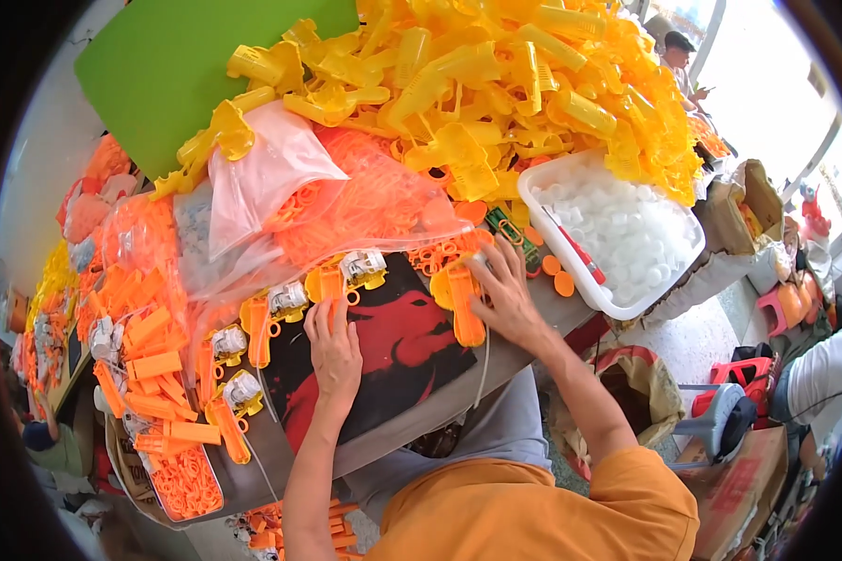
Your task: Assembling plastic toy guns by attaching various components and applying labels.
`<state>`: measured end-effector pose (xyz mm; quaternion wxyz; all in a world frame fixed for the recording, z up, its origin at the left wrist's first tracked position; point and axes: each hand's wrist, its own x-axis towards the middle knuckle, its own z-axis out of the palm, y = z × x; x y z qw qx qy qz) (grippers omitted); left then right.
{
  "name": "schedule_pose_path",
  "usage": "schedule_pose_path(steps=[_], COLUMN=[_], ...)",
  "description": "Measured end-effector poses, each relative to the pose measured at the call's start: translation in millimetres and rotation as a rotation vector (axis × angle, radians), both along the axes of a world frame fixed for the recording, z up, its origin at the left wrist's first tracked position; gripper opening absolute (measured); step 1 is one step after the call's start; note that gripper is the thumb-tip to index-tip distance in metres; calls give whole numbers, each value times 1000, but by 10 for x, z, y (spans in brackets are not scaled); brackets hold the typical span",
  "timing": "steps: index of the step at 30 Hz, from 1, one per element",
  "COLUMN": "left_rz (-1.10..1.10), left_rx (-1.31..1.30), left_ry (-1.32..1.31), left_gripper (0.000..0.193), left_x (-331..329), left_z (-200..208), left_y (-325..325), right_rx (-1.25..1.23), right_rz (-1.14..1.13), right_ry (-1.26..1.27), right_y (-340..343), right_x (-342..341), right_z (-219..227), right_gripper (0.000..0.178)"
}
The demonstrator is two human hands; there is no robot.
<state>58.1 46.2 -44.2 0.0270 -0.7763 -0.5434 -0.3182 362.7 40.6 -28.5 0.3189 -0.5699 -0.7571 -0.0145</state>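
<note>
My left hand (pixel 335 351) rests at the lower end of an orange plastic handle piece (pixel 326 282), its fingers stretched out and slightly apart. A silver-and-yellow motor-like part (pixel 363 267) lies beside that piece. My right hand (pixel 507 297) grips the side of another orange handle piece (pixel 465 307) with a round yellow part at its left. Both hands are over a black mat with a red print (pixel 384 351). More orange handle pieces (pixel 258 332), each with a silver-and-yellow part beside it, lie in a curved row to the left.
A large heap of yellow plastic shells (pixel 496 84) covers the far side, next to a green board (pixel 187 75). A white tub (pixel 617 304) of translucent caps stands at right. Bagged orange parts (pixel 365 201) lie ahead. Loose orange pieces (pixel 154 351) and a tray (pixel 217 496) of small orange parts are left.
</note>
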Motion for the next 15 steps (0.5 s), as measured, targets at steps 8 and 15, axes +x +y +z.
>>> schedule_pose_path(steps=[8, 15], left_rz=[28, -6], left_rx=[12, 78], left_ry=[-3, -17], left_gripper=[41, 43], left_x=[-34, 60], left_z=[24, 5], left_y=[-38, 67], right_rx=[179, -33], right_rz=[-144, -360], right_ry=[227, 96], right_y=[656, 1725], right_x=[44, 507], right_z=[503, 565], right_gripper=[39, 30])
